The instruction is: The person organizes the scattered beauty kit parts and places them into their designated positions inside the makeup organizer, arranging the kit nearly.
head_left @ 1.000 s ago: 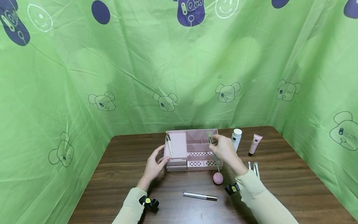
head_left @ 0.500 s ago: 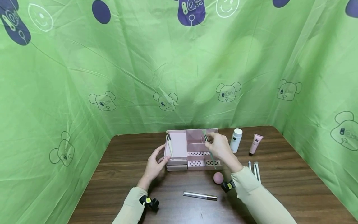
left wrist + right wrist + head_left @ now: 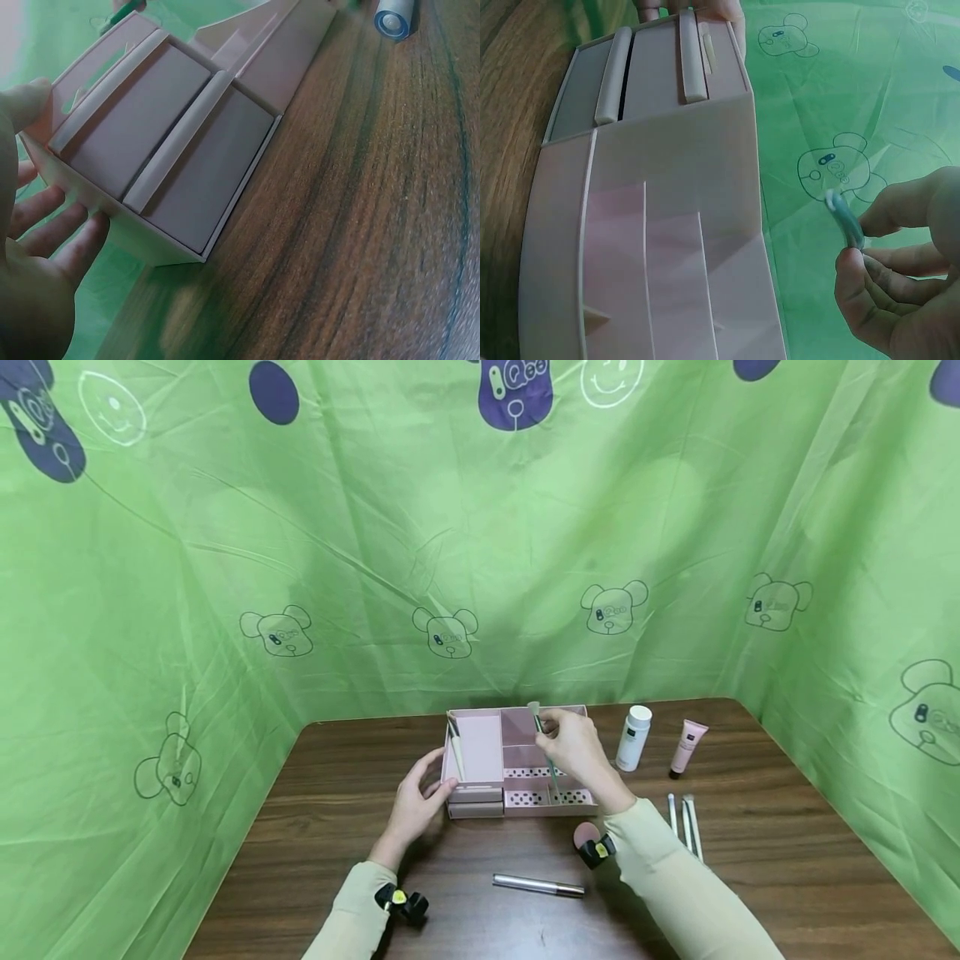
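A pink makeup organizer [image 3: 480, 747] with two drawers, compartments and polka-dot sections stands on the table. My left hand [image 3: 408, 806] grips its left side, thumb over the upper rim and fingers against the outer wall, as the left wrist view shows. My right hand [image 3: 573, 743] pinches a makeup brush [image 3: 537, 720] with a green handle above the right compartments. Its pale bristles point up and away, the handle slanting down toward the front. In the right wrist view the brush [image 3: 845, 219] appears end-on between thumb and fingers. A white-handled brush [image 3: 456, 752] lies in the top-left tray.
A silver pen-like tube [image 3: 537, 885] lies in front. A pink round sponge [image 3: 586, 835] sits partly behind the right wrist camera. A white bottle [image 3: 633, 739] and a pink squeeze tube [image 3: 687, 747] stand at the right, with several brushes [image 3: 693, 827] nearer me.
My right hand has moved left with the green-handled brush, from over the organizer's right end toward its middle. My left hand has stayed on the organizer.
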The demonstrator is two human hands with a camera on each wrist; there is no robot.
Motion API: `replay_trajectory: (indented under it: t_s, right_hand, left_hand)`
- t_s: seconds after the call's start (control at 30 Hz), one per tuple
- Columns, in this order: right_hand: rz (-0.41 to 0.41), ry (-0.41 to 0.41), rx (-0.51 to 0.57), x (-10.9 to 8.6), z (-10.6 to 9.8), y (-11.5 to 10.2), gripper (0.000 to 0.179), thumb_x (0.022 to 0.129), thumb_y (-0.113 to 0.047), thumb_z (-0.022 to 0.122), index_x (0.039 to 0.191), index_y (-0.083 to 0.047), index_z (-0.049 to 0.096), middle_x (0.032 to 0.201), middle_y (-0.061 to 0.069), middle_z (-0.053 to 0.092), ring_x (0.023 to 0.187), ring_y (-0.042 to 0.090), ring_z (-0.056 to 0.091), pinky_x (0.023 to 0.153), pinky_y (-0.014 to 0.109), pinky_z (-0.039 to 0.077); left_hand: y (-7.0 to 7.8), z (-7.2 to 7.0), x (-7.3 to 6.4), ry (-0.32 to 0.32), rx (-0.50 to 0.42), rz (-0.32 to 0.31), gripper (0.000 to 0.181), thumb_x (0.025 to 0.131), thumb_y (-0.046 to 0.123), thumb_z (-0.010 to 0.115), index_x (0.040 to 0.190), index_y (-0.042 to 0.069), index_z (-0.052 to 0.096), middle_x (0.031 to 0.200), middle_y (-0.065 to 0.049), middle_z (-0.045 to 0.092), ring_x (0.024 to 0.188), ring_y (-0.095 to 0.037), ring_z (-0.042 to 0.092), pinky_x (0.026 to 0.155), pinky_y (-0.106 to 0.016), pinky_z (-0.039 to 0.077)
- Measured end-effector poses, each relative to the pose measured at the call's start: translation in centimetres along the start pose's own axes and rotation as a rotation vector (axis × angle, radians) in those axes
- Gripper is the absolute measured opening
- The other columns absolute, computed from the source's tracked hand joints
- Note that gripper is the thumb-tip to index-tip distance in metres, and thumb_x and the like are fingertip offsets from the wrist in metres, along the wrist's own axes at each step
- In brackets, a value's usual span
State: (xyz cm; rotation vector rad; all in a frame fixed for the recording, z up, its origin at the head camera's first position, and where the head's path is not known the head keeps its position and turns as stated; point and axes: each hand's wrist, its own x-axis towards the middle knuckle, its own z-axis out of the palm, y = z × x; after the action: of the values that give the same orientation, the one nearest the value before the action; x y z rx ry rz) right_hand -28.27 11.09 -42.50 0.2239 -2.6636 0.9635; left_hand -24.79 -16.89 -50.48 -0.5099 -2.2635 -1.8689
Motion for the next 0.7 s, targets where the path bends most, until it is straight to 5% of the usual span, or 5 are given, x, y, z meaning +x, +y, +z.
replay_trajectory:
  t_s: [0.7]
  right_hand:
    - [0.002,-0.033,0.066,1.9,1.8,-3.3,0.032,0.08,-0.013,0.068,0.112,-0.006,0.07,0.09,0.001,0.073,0.079,0.015,0.067,0.072,0.03,0.058]
  left_hand:
    - [-0.2,0.0,0.1,-0.002,-0.032,0.02,0.059,0.089,0.005,0.07,0.141,-0.007,0.043,0.14,-0.03,0.048,0.128,-0.045,0.046,0.103,-0.052,0.045]
